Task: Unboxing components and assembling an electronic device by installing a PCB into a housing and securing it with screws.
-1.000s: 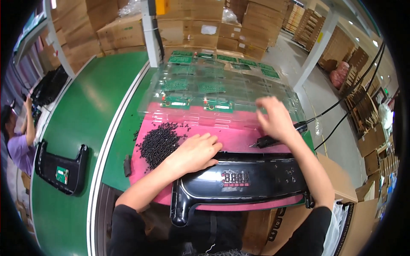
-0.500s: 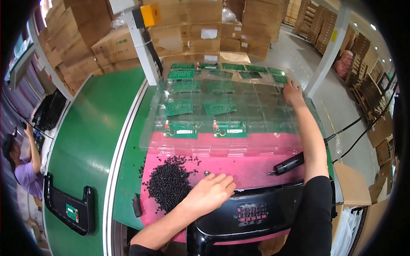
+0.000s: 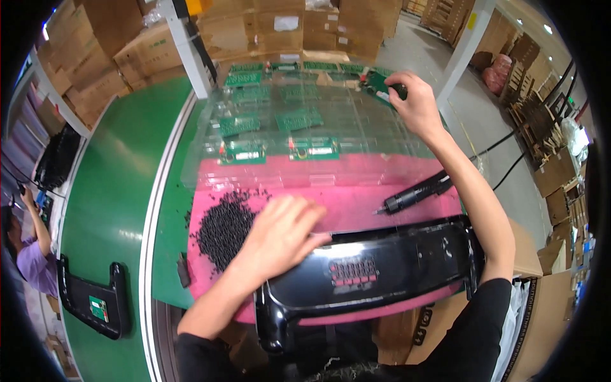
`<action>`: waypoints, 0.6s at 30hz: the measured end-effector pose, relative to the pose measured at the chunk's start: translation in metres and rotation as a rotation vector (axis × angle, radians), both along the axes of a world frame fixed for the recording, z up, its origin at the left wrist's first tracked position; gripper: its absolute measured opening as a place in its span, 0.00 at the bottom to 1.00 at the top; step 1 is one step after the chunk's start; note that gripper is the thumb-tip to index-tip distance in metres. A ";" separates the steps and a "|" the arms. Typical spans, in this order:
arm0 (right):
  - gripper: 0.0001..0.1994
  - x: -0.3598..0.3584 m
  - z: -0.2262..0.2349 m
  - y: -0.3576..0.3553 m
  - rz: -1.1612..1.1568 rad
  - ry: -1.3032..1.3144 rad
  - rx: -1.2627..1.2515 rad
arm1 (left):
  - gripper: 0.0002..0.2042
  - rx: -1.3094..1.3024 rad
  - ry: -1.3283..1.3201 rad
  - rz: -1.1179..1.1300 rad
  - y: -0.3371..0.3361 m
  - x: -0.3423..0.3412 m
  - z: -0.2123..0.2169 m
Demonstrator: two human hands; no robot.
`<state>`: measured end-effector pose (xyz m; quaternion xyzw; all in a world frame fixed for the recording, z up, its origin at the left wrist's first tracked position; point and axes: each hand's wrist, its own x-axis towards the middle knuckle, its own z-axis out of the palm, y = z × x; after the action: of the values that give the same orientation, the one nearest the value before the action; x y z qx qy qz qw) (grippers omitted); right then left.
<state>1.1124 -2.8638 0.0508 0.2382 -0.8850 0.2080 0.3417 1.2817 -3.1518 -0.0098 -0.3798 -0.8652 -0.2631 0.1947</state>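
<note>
My right hand (image 3: 418, 107) is raised over the far right of the clear plastic tray (image 3: 356, 135), pinching a green circuit board (image 3: 377, 81) by one edge. The board tilts, with small white and red parts on it. Several more green boards sit in the tray's pockets, including one (image 3: 314, 149) at its front. Slightly blurred, my left hand (image 3: 280, 239) has its thumb and fingers apart. Its thumb lies along the far edge of a glossy black plastic housing (image 3: 407, 261), which has a small slotted grid in its middle.
Black screws (image 3: 223, 232) lie heaped on the pink mat (image 3: 344, 207), left of my left hand. A black electric screwdriver (image 3: 417, 193) rests at the right. Leftward, a green conveyor (image 3: 137, 191) carries another black housing (image 3: 79, 305) with a board. A co-worker's arm (image 3: 39, 223) shows at far left.
My right hand has lifted a circuit board from the tray's far right corner. My left hand has uncurled beside the housing's edge. The whole view has shifted, and the housing sits turned slightly differently.
</note>
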 end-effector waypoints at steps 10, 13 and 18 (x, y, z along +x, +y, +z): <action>0.09 0.186 0.002 -0.064 0.491 -0.380 -0.087 | 0.31 0.131 0.140 -0.044 -0.006 0.009 0.008; 0.11 0.201 0.004 -0.055 0.334 -0.314 -0.025 | 0.31 0.214 0.150 -0.137 -0.005 0.007 0.001; 0.06 0.222 -0.011 -0.037 0.179 -0.259 -0.088 | 0.29 0.168 0.120 -0.160 -0.006 0.015 0.006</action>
<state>1.3349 -2.9010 0.0400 0.2722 -0.8869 0.3049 0.2151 1.2971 -3.1582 -0.0039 -0.4450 -0.7939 -0.3263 0.2555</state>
